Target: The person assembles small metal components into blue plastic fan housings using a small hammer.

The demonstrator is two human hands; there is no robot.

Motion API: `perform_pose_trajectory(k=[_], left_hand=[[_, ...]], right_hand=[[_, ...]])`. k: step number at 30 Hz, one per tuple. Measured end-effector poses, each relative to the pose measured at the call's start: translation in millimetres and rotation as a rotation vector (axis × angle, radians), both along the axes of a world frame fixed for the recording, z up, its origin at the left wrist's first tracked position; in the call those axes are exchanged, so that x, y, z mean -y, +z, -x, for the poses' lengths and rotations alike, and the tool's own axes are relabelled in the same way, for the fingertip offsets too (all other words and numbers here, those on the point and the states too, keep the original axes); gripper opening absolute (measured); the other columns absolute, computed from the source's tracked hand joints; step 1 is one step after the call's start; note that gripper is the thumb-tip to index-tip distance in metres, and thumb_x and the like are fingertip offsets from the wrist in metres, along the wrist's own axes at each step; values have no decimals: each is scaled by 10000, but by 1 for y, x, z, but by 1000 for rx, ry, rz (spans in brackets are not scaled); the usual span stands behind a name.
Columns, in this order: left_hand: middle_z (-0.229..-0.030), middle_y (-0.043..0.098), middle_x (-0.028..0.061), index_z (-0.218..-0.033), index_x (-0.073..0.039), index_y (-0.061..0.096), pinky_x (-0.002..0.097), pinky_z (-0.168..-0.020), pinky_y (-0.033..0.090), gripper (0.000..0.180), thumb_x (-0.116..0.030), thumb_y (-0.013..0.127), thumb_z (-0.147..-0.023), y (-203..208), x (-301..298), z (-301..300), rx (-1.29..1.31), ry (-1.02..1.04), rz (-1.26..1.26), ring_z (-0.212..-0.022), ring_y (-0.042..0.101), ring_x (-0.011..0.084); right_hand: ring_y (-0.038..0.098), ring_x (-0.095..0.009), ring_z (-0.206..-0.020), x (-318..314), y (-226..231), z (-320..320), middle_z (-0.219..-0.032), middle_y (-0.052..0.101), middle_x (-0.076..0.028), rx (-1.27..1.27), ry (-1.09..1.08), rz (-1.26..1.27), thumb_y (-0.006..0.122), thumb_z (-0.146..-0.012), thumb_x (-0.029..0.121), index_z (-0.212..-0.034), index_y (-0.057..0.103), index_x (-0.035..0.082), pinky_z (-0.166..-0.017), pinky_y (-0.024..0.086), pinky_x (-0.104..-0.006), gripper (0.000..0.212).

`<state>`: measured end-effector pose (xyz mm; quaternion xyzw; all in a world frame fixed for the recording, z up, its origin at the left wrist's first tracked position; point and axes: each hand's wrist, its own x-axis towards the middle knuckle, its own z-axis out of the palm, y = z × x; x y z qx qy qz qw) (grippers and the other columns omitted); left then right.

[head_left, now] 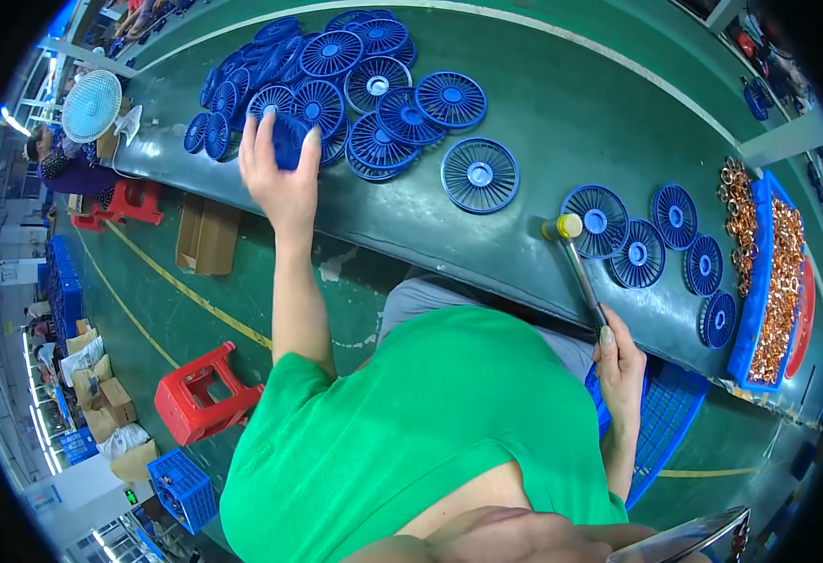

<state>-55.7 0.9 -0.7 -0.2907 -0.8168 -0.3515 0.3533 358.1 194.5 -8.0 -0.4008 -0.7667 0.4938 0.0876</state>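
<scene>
At the left pile of blue fan grilles (332, 53), my left hand (282, 178) reaches over the bench edge. Its thumb and fingers grip a blue grille (289, 141), which looks smeared by motion. In my right hand (621, 361) is a mallet (580, 267), held by its dark grip. The mallet's yellow and whitish head points away from me, close to a grille (595, 221) lying on the bench. One grille with a shiny centre (480, 175) lies alone between the pile and the several grilles on the right.
A blue tray (761, 281) full of copper-coloured rings stands at the bench's right end, with loose rings (738, 211) beside it. A white fan (92, 106) stands at the left end. A red stool (200, 394), a cardboard box (207, 235) and a blue crate (669, 418) are below the green bench (561, 141).
</scene>
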Motion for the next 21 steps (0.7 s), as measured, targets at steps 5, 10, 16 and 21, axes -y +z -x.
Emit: perform_pose_trajectory(k=[5, 10, 16, 21], left_hand=[[-1382, 451, 240, -1285, -105, 553, 666, -1027, 221, 637, -424, 747, -768, 5, -51, 9, -116, -100, 241, -1316, 353, 444], [-1471, 336, 209, -1382, -92, 448, 558, -1120, 182, 848, -418, 795, -682, 4, -87, -80, 92, -689, 448, -1397, 254, 384], [-1401, 413, 222, -1439, -82, 336, 548, -1139, 144, 943, -411, 790, -681, -21, -97, -93, 269, -694, 520, -1373, 286, 395], [-1337, 463, 205, -1464, -86, 271, 497, -1099, 304, 1061, -289, 859, -604, -20, -97, -121, 386, -842, 408, -1292, 400, 383]], right_hand=[[481, -89, -573, 0, 5, 9, -611, 496, -29, -4, -136, -30, 488, -979, 162, -1248, 585, 49, -553, 417, -256, 308], [476, -81, -561, -2, 5, 8, -597, 485, -26, 12, -197, -64, 494, -992, 194, -1242, 589, 60, -532, 411, -254, 299], [419, -23, -497, -4, -2, -1, -613, 496, 36, 16, -172, -145, 465, -1010, 236, -1291, 567, 71, -447, 348, -194, 341], [461, -62, -549, -4, 2, 0, -605, 493, 1, -45, -164, -63, 498, -995, 191, -1256, 576, 48, -513, 396, -243, 307]])
